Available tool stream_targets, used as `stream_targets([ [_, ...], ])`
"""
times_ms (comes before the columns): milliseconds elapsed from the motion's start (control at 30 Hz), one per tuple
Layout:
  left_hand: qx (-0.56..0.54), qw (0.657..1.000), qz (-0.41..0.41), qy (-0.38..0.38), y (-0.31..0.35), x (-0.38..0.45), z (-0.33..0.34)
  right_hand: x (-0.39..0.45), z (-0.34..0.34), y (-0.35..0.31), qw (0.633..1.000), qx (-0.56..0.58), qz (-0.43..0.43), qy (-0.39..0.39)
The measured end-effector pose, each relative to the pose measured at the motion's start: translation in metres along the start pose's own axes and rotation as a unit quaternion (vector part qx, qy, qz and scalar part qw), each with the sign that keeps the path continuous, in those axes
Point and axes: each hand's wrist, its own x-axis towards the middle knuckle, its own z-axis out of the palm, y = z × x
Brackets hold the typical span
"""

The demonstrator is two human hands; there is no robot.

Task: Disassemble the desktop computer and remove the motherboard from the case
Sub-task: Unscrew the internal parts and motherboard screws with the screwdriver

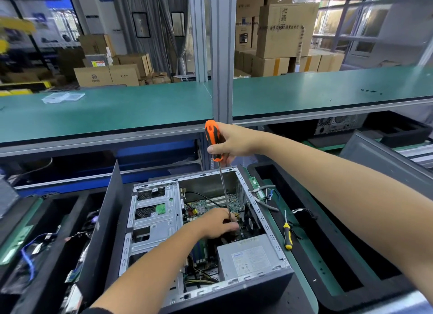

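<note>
While right hand (230, 141) grips screwdriver (213, 140), left hand (216, 223) steadies shaft

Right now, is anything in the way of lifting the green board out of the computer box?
Yes. The grey metal power supply box sits over the green motherboard at the near end, black and yellow cables cross it, and an upright card stands on it by the right wall.
</note>
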Motion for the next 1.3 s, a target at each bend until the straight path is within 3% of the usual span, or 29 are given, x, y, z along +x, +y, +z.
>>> stream_targets([
  [233, -0.092, 0.99, 0.022, 0.103, 0.022, -0.002, -0.026, 0.014, -0.02, -0.019, 0.991, -0.042, -0.034, 0.125],
  [367, -0.133, 0.973, 0.044, 0.185, 0.043, 0.001, -0.034, 0.019, -0.034, -0.024, 0.976, 0.015, -0.046, 0.213],
  [467, -0.156, 0.964, 0.066, 0.203, 0.062, 0.008, -0.032, 0.018, -0.046, -0.019, 0.969, -0.009, -0.026, 0.247],
  [700, -0.168, 0.97, 0.089, 0.154, 0.1, 0.035, -0.008, -0.002, -0.062, 0.023, 0.972, -0.033, 0.051, 0.229],
  [867, -0.092, 0.979, 0.077, 0.163, 0.119, 0.062, -0.001, -0.004, -0.078, 0.067, 0.976, -0.024, 0.072, 0.202],
  [967, -0.054, 0.974, 0.038, 0.217, 0.135, 0.083, 0.001, -0.002, -0.08, 0.098, 0.98, -0.008, 0.082, 0.183],
  [1133, -0.03, 0.914, -0.095, 0.393, 0.147, 0.117, 0.007, 0.01, -0.068, 0.154, 0.983, 0.014, 0.099, 0.152],
  [1233, -0.027, 0.893, -0.131, 0.43, 0.147, 0.13, 0.011, 0.019, -0.053, 0.179, 0.986, 0.036, 0.109, 0.122],
  [1300, 0.022, 0.899, -0.123, 0.419, 0.145, 0.135, 0.013, 0.023, -0.04, 0.193, 0.987, 0.059, 0.115, 0.096],
])
